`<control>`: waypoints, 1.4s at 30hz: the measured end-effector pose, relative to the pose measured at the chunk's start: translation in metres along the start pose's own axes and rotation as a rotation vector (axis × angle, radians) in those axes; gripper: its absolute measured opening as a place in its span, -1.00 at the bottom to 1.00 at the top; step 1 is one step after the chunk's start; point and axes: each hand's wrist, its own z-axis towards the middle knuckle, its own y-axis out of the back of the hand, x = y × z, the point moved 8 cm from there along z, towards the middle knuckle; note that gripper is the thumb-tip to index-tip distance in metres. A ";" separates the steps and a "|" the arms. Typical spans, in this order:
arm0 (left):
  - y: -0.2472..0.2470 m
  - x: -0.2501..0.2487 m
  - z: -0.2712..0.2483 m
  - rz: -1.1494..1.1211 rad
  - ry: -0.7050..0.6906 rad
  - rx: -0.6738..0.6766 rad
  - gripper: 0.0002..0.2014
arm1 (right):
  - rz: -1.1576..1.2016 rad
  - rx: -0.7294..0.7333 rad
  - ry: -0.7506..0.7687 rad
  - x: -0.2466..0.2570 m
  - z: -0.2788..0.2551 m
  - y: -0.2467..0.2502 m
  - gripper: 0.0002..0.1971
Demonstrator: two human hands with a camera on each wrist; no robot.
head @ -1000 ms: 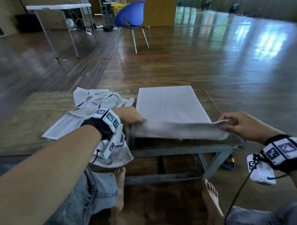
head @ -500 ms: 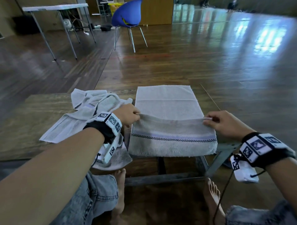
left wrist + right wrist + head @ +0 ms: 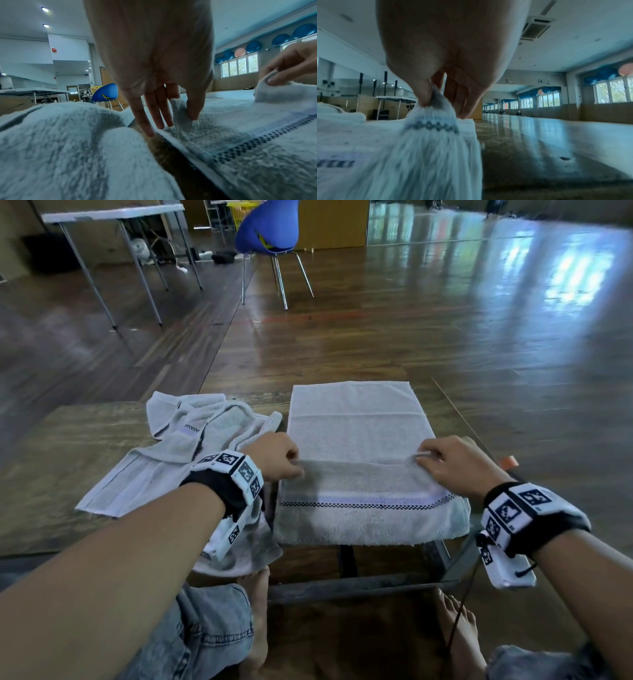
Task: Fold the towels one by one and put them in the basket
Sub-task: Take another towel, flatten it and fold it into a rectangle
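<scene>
A pale grey towel (image 3: 356, 433) with a checked stripe lies flat on the low wooden table (image 3: 68, 446), its near end turned up and over toward the far end. My left hand (image 3: 279, 457) pinches the left corner of that turned end (image 3: 180, 108) between thumb and fingers. At the other corner (image 3: 435, 100) my right hand (image 3: 452, 460) pinches the towel the same way. The fold's near edge hangs a little over the table's front edge. A crumpled heap of other grey towels (image 3: 191, 440) lies to the left, under my left wrist.
A blue chair (image 3: 270, 231) and a white folding table (image 3: 113, 217) stand on the wooden floor beyond. A yellow basket (image 3: 241, 212) shows behind the chair. My bare feet (image 3: 255, 611) rest under the table's metal frame. An orange object (image 3: 508, 462) sits at the table's right edge.
Both hands have carried the towel's near end up from the table's front edge and forward over the towel, so the checked stripe now faces up.
</scene>
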 end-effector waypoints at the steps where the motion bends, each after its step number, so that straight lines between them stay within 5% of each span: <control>1: 0.000 0.000 -0.001 0.014 0.010 0.041 -0.64 | -0.063 0.088 -0.019 -0.002 0.000 -0.007 -0.76; 6: 0.004 -0.007 -0.012 -0.011 0.013 0.366 -0.80 | -0.153 0.314 -0.057 -0.006 0.006 -0.001 -0.70; 8: 0.009 -0.004 -0.018 -0.099 0.022 0.433 -0.82 | -0.128 0.296 -0.048 -0.006 0.010 0.009 -0.73; 10: 0.023 0.005 -0.016 -0.156 0.029 0.311 -0.81 | -0.065 0.129 -0.020 -0.008 0.018 0.028 -0.71; 13: 0.054 0.016 -0.008 -0.176 0.003 -0.126 -0.76 | -0.017 -0.210 0.000 -0.014 0.027 0.060 -0.72; 16: 0.057 0.016 -0.003 -0.211 -0.013 -0.314 -0.77 | -0.020 -0.286 0.001 -0.017 0.035 0.053 -0.76; 23: 0.017 0.006 0.022 -0.020 0.010 -0.018 -0.70 | -0.124 0.136 -0.006 -0.024 0.041 -0.008 -0.86; 29: 0.006 0.002 0.021 -0.148 0.078 0.330 -0.82 | -0.111 0.378 -0.028 -0.031 0.040 0.003 -0.83; 31: 0.015 0.007 0.022 -0.192 0.092 0.256 -0.80 | -0.057 0.253 -0.033 -0.034 0.044 0.017 -0.83; 35: 0.050 0.023 0.033 -0.239 0.087 -0.167 -0.79 | 0.012 -0.130 -0.031 -0.044 0.056 0.041 -0.82; 37: 0.052 0.024 0.036 -0.185 0.059 -0.275 -0.81 | 0.047 -0.229 -0.033 -0.046 0.061 0.040 -0.84; 39: 0.041 0.023 0.040 -0.148 0.051 -0.246 -0.85 | 0.045 -0.202 -0.020 -0.045 0.066 0.027 -0.83; 42: 0.020 0.023 0.043 -0.015 0.082 -0.084 -0.79 | -0.055 0.022 0.041 -0.035 0.070 -0.004 -0.83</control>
